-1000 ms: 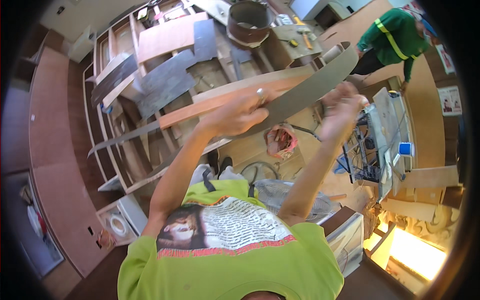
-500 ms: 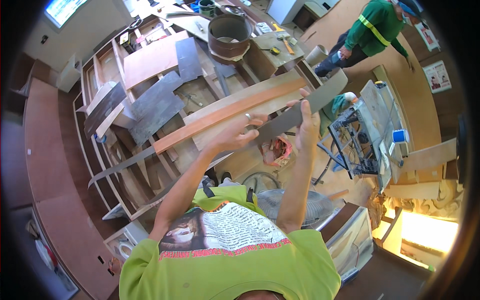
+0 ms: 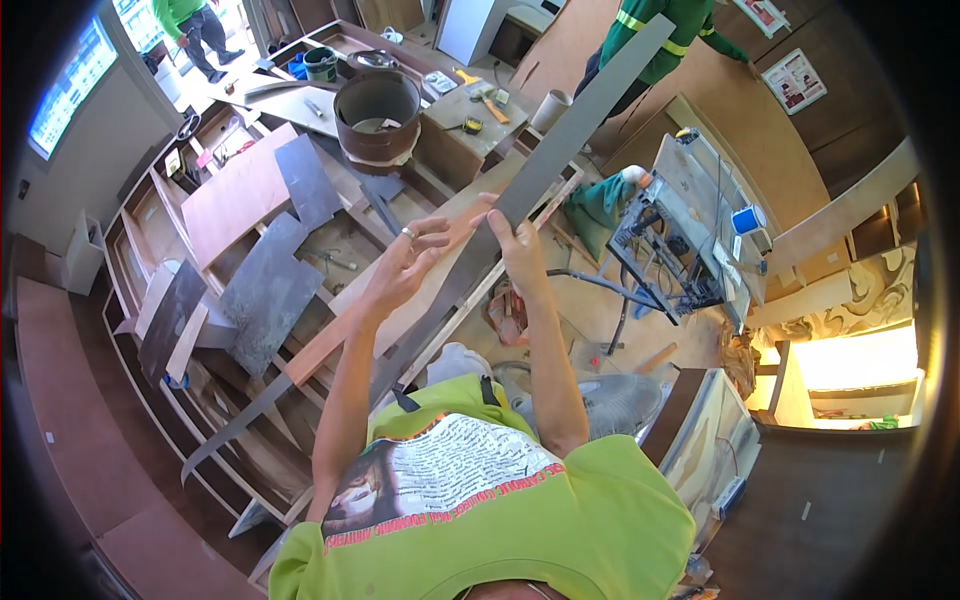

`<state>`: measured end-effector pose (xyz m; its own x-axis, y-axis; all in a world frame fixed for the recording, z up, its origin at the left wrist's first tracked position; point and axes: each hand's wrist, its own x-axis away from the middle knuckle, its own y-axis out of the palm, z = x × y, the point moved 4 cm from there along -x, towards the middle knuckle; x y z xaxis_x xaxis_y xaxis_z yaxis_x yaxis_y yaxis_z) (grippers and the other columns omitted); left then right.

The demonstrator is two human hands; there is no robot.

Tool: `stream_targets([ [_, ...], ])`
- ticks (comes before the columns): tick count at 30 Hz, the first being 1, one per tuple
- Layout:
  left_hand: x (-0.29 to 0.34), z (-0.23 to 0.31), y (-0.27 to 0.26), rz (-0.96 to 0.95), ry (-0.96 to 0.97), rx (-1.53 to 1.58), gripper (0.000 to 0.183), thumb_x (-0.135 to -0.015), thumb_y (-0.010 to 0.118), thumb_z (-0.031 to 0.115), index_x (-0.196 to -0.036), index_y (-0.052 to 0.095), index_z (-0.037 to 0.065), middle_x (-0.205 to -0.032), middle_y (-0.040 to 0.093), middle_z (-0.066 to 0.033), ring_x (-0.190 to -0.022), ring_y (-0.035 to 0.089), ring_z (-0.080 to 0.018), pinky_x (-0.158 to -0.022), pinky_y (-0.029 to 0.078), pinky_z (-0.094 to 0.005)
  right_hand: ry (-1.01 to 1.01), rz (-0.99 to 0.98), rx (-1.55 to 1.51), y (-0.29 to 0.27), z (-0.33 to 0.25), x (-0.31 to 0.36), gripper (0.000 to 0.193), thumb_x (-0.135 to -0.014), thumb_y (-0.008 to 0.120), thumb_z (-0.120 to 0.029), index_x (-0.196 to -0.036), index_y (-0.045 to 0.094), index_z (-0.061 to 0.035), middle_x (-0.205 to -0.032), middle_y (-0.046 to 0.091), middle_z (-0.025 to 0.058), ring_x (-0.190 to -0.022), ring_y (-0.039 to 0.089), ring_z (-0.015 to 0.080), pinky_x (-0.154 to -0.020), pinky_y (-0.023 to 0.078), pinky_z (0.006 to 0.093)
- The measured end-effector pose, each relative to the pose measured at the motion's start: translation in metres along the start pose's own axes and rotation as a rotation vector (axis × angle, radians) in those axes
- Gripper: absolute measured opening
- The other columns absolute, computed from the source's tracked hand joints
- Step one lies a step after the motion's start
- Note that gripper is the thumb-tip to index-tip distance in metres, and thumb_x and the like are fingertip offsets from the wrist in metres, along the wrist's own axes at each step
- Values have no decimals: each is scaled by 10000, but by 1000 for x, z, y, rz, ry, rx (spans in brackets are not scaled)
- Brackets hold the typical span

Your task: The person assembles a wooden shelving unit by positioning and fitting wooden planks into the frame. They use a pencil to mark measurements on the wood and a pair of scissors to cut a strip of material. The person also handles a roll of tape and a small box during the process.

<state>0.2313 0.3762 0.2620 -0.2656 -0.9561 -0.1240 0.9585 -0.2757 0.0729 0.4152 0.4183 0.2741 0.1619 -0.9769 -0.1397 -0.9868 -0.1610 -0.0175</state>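
My right hand [image 3: 516, 250] is closed around a long, dark grey flexible strip [image 3: 592, 112], thumb on its face. The strip slants from the upper right, past my hand, down toward my lap. To its left, my left hand [image 3: 398, 272] has its fingers spread and holds nothing. It hovers over a reddish wood plank [image 3: 322, 350], which lies on a pale board across a wooden frame. From under the plank's near end a grey strip [image 3: 240, 425] sticks out to the lower left; I cannot tell what it joins.
Grey sheets [image 3: 268, 270] and a brown round drum [image 3: 378, 125] lie on the wooden framework. A worktable on a metal stand [image 3: 690, 220] is at right. A fan [image 3: 615, 400] stands beside me. A person in green [image 3: 650, 50] is beyond the strip; another [image 3: 195, 30] is far left.
The grey strip has swung to a steeper slant, its far end rising. My left hand has come away from it and moved left, fingers spreading. The view has shifted, bringing in the person at far left.
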Motion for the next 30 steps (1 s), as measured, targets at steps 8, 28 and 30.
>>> stream_targets([
  [8, -86, 5, -11, 58, 61, -22, 368, -937, 473, 65, -1301, 439, 26, -1267, 505, -100, -1163, 527, -191, -979, 400, -336, 3, -25, -22, 0, 39, -50, 311, -974, 497, -254, -1091, 618, 8, -911, 640, 26, -864, 557, 93, -790, 438, 247],
  [28, -252, -22, 16, 395, -148, 35, 267, -937, 568, 162, -1165, 534, 28, -914, 618, -44, -788, 618, -110, -716, 508, -253, 198, -629, 18, -96, 184, -168, 457, -885, 638, -331, -1238, 540, -58, -1012, 612, 113, -892, 603, 170, -805, 489, 301],
  [30, -251, -19, 15, 391, -142, 15, 269, -936, 571, 160, -1168, 532, 30, -903, 620, -45, -782, 619, -111, -713, 506, -252, 309, -580, 152, -122, 225, -158, 474, -891, 628, -325, -1265, 521, -55, -1005, 611, 110, -875, 600, 166, -775, 493, 291],
])
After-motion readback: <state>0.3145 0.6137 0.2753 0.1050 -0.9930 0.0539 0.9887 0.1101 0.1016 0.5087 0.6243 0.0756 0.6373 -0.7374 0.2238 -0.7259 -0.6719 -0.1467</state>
